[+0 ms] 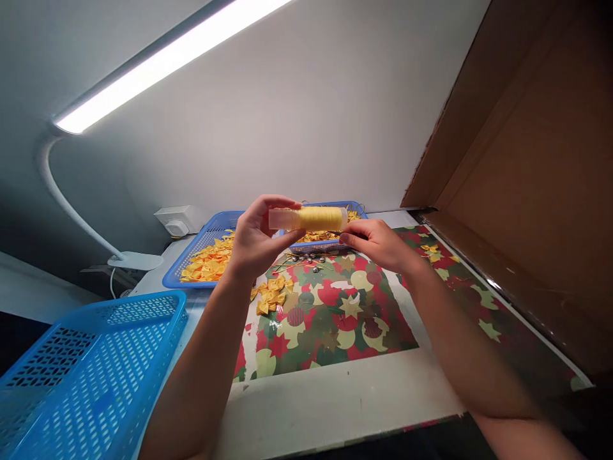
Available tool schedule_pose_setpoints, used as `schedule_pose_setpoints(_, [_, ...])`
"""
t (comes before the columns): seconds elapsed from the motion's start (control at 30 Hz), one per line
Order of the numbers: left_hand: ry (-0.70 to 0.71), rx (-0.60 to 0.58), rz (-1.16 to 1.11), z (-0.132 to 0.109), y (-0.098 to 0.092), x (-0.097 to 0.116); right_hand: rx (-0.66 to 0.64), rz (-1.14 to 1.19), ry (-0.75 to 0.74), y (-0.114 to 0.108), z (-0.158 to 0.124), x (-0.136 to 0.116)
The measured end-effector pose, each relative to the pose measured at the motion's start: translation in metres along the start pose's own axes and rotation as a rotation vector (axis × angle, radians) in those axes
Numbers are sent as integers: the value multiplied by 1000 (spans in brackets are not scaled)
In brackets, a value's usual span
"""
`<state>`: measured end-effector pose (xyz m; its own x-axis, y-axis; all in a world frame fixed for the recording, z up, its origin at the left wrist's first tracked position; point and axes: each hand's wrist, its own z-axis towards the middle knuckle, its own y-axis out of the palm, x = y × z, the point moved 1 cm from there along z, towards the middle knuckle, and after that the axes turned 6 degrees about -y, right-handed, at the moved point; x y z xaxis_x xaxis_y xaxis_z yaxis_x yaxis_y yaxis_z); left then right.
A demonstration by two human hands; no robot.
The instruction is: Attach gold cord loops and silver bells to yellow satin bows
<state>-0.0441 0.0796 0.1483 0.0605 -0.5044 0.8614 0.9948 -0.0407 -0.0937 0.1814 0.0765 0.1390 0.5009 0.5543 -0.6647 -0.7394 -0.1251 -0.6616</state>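
Above patterned sheet [352, 308], yellow thread spool [322, 219] grasped around pale end by left hand [256, 237], presumably leaving windings uncovered; slim dark thing [336, 232] apparently pinched by right hand [378, 243]; bows [272, 295] heaped toward sheet's left, likely for reach.

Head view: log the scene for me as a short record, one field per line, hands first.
Left hand: grips yellow thread spool, held sideways
Right hand: by the spool's thread-wound end, apparently pinching a thin dark item, unclear
Work surface: patterned sheet with loose yellow bows on it
Behind hands: two blue baskets holding yellow pieces
Near left: larger blue basket
Light: lamp, lit
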Motion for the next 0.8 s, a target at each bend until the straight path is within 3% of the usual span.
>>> schedule_pose_setpoints(0.27, [-18,37,-11,1,-1,1,-128,28,115,-18,-5,7])
schedule_pose_setpoints(0.4, [-63,78,-28,3,-4,-5,80,137,94,-30,-9,15])
schedule_pose_setpoints(0.53, [-163,103,-15,5,-4,-8,281,184,-32,-18,-7,8])
schedule_pose_setpoints(0.8, [-369,113,-17,6,1,-8,322,-92,-249,18,-1,-2])
